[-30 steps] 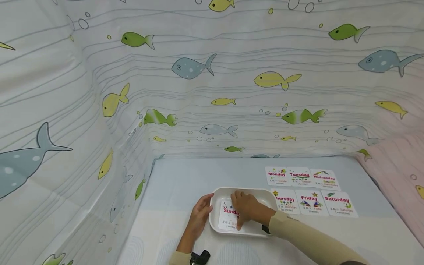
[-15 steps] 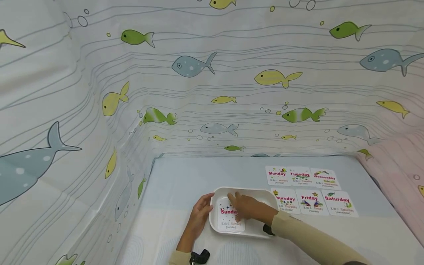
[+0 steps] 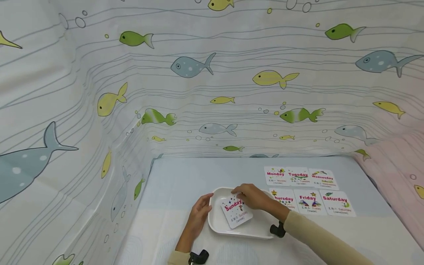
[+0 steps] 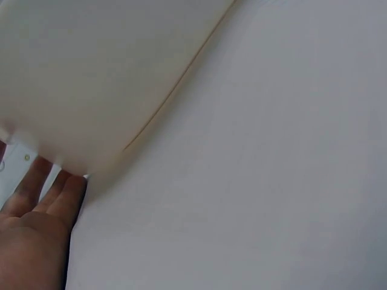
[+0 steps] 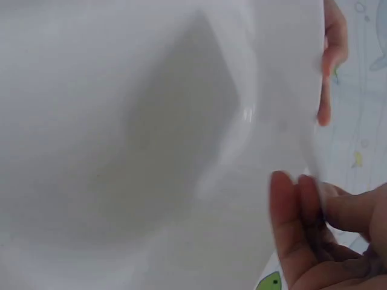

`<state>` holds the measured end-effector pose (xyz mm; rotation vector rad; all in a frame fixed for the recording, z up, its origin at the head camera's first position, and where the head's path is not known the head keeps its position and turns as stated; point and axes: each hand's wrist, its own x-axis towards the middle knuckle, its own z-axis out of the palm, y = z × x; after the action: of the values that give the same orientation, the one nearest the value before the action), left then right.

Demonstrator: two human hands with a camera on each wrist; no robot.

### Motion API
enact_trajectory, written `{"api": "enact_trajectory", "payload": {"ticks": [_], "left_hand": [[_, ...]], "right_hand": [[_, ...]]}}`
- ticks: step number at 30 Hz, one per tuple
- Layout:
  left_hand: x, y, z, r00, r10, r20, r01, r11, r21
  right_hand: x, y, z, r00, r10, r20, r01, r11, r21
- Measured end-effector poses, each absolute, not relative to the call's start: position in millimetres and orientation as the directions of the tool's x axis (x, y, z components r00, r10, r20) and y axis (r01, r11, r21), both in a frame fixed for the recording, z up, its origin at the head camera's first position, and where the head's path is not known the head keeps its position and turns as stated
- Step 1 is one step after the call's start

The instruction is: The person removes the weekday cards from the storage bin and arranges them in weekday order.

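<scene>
A white tray (image 3: 261, 224) with rounded corners sits on the table. My left hand (image 3: 197, 215) rests against its left end, fingers fairly straight and touching the outer wall; the left wrist view shows these fingers (image 4: 66, 199) against the tray's side. Above the tray floor, my right hand (image 3: 253, 197) pinches the Sunday card (image 3: 236, 217) by its upper edge. The card is tilted, its printed face towards the head camera. In the right wrist view, the thumb and fingertips (image 5: 283, 187) meet at the card, which is blurred there and hard to make out.
To the right of the tray, two rows of day cards lie face up: Monday (image 3: 275, 176), Tuesday (image 3: 298, 177) and Wednesday (image 3: 322, 179) behind, Thursday (image 3: 285, 200), Friday (image 3: 309, 202) and Saturday (image 3: 337, 203) in front. A fish-printed curtain (image 3: 185, 110) stands behind the table (image 3: 185, 173).
The Sunday card, flat in the tray before, is now raised and turned in my right hand. The right hand has shifted slightly right. My left hand has stayed at the tray's left end.
</scene>
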<state>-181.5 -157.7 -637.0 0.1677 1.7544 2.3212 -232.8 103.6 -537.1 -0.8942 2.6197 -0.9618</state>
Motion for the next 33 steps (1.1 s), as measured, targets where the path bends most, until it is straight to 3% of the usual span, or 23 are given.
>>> {"api": "enact_trajectory", "payload": {"ticks": [5, 16, 24, 33], "left_hand": [[-180, -157, -635, -0.967, 0.251, -0.043, -0.112, -0.269, 0.956], [-179, -157, -634, -0.967, 0.253, -0.028, -0.093, -0.249, 0.964], [-177, -158, -635, -0.967, 0.254, -0.005, -0.068, -0.238, 0.969], [-174, -158, -638, -0.964, 0.265, -0.003, -0.073, -0.255, 0.964]], "right_hand": [[-238, 120, -542, -0.836, -0.544, 0.068, -0.409, 0.537, -0.738], [-226, 152, -536, -0.909, -0.416, 0.027, -0.233, 0.454, -0.860], [-217, 178, -539, -0.946, -0.303, 0.118, -0.228, 0.358, -0.906], [-204, 205, -543, -0.967, -0.256, 0.002, -0.079, 0.292, -0.953]]}}
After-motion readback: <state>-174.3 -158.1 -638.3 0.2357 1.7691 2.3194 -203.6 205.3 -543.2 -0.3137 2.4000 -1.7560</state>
